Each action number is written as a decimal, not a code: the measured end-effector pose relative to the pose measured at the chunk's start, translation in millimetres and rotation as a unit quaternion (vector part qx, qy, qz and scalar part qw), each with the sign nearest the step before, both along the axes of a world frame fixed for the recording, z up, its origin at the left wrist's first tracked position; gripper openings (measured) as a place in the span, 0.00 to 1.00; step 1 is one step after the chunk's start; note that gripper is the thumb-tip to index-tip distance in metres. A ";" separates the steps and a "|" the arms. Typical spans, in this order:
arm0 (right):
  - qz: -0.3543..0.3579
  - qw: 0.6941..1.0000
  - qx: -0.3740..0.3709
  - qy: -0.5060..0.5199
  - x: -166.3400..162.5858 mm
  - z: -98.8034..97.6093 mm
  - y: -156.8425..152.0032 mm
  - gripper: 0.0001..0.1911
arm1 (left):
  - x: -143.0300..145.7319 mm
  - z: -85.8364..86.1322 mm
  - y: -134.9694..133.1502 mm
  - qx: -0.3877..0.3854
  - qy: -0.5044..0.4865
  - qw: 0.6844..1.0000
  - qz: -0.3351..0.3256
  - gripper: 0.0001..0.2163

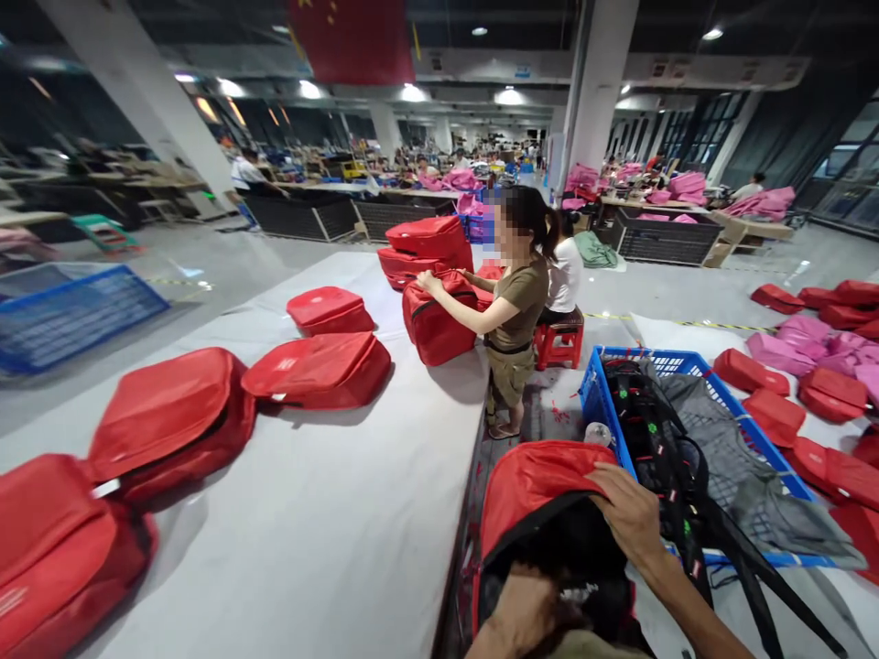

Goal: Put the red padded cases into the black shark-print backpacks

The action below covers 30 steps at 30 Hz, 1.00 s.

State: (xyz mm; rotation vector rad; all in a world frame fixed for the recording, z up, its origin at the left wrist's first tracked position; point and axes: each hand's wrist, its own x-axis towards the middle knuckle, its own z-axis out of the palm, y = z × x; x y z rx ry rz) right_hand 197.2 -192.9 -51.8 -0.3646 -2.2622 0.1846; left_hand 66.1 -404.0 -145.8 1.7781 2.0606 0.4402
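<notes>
Red bag (542,485) at six o'clock, mouth up for access. Right hand (628,517) gripping rim, spreading it; left hand (526,609) inside, grip hidden. Blue crate (604,398) at three o'clock.

readable text: none anywhere
red fabric backpack (542,485) by the fingers (608,480): no legible print
red flat bags on the grey table (322,366): white patches, too blurred to read
large red hanging flag (353,37): yellow marks, no words
</notes>
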 end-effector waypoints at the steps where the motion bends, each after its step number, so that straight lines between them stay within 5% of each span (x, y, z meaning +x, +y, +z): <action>1: -0.027 1.000 0.007 0.006 14.1 0.3 7.6 0.14 | 4.7 6.6 8.1 0.078 0.008 0.997 -0.023 0.14; 5: -0.116 0.992 0.041 0.004 56.2 4.8 35.2 0.14 | 2.9 50.0 48.3 0.420 0.046 0.905 -0.052 0.14; 7: -0.144 0.988 0.057 0.005 65.8 5.5 50.4 0.16 | -11.6 69.2 77.5 0.472 0.073 0.879 -0.006 0.22; 10: -0.169 0.982 0.078 0.011 69.1 -2.9 78.5 0.18 | -38.0 75.8 131.4 0.368 0.066 0.926 0.056 0.35; 13: -0.172 0.983 0.065 0.009 66.2 -24.0 110.6 0.18 | -56.4 59.0 183.8 0.212 -0.049 0.974 0.057 0.39; 19: -0.153 0.982 -0.097 -0.060 41.6 -73.4 177.2 0.22 | -83.8 31.0 255.0 0.099 -0.198 0.965 0.137 0.31; 22: -0.122 0.958 -0.241 -0.095 11.9 -87.7 218.3 0.28 | -103.7 30.7 282.4 0.021 -0.258 0.948 0.184 0.27; 25: -0.091 0.896 -0.420 -0.114 -28.0 -98.4 263.5 0.33 | -118.5 24.7 313.0 -0.007 -0.350 0.912 0.214 0.27; 30: -0.070 0.773 -0.622 -0.109 -94.5 -117.1 315.9 0.43 | -126.4 6.6 360.6 -0.038 -0.525 0.790 0.314 0.37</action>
